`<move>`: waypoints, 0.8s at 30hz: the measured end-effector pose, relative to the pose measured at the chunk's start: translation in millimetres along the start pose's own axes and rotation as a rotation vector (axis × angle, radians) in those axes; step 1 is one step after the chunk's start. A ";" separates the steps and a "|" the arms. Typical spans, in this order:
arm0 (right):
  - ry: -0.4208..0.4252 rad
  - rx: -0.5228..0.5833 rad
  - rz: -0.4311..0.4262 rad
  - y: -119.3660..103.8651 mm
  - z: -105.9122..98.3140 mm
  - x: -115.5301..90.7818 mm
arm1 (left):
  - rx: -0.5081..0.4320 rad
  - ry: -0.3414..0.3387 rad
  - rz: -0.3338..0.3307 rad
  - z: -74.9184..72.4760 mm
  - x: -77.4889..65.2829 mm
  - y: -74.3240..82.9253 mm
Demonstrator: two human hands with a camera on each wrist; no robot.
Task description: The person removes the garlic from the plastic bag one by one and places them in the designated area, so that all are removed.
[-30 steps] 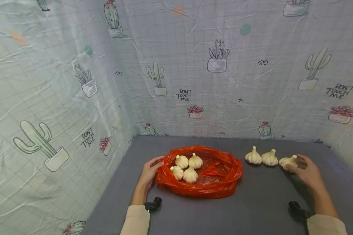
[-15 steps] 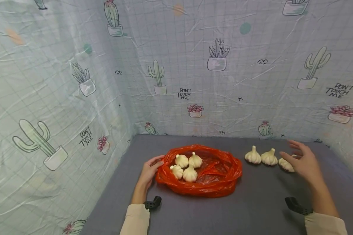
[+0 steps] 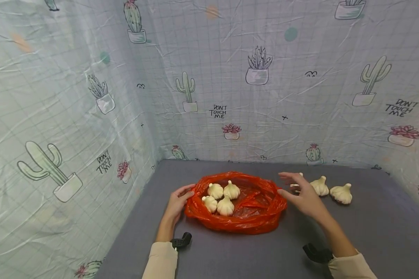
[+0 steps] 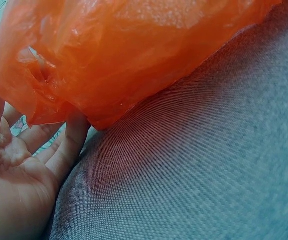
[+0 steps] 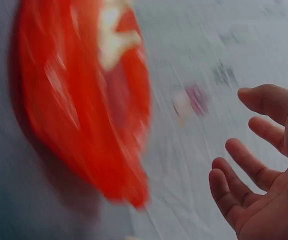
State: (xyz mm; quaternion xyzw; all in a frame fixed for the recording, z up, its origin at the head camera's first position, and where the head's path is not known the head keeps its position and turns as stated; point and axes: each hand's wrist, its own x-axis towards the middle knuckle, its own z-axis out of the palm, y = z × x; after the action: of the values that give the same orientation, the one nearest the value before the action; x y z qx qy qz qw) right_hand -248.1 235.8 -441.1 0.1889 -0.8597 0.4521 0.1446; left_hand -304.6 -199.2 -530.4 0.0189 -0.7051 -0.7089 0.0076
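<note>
My right hand (image 3: 303,197) is up beside the bag's right rim, fingers spread and lightly bent, nothing in them; its own wrist view cuts the palm off at the edge, and from the head I can't tell whether the thumb tip brushes the plastic. Over at the far left, my left hand (image 3: 176,201) has the rim pinched between thumb and fingers, though the folds cover the fingertips. Between them sits the red plastic bag (image 3: 244,226), mouth open on the grey surface (image 3: 251,255), smeared by blur from the right wrist. Four garlic bulbs (image 3: 231,190) huddle in its left half, their undersides partly masked by one another. Behind my right fingers, the nearest loose bulb (image 3: 295,186) is mostly hidden, just slivers and a stem tip showing. The middle loose bulb (image 3: 320,187) peeks out past my knuckles; the rightmost bulb (image 3: 341,193) lies tilted, in full view. Further out, both sleeves (image 3: 160,255) run off the bottom, and cactus-print cloth (image 3: 209,58) rises behind.
</note>
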 end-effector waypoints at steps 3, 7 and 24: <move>-0.029 0.028 -0.026 -6.9 25.4 -0.7 | 0.002 -0.004 0.000 -0.7 -0.3 -0.3; -0.066 0.074 -0.034 -14.1 56.2 -3.9 | 0.003 -0.006 -0.007 -1.6 0.2 -0.3; -0.203 0.188 0.137 -35.7 120.4 11.2 | 0.007 0.003 0.003 -0.8 -1.8 2.4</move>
State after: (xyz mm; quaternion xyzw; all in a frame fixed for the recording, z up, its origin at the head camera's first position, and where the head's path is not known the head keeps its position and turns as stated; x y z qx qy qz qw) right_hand -251.2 114.9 -476.7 0.1871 -0.8347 0.5178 0.0075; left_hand -302.8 -199.9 -527.9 0.0188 -0.7075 -0.7064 0.0099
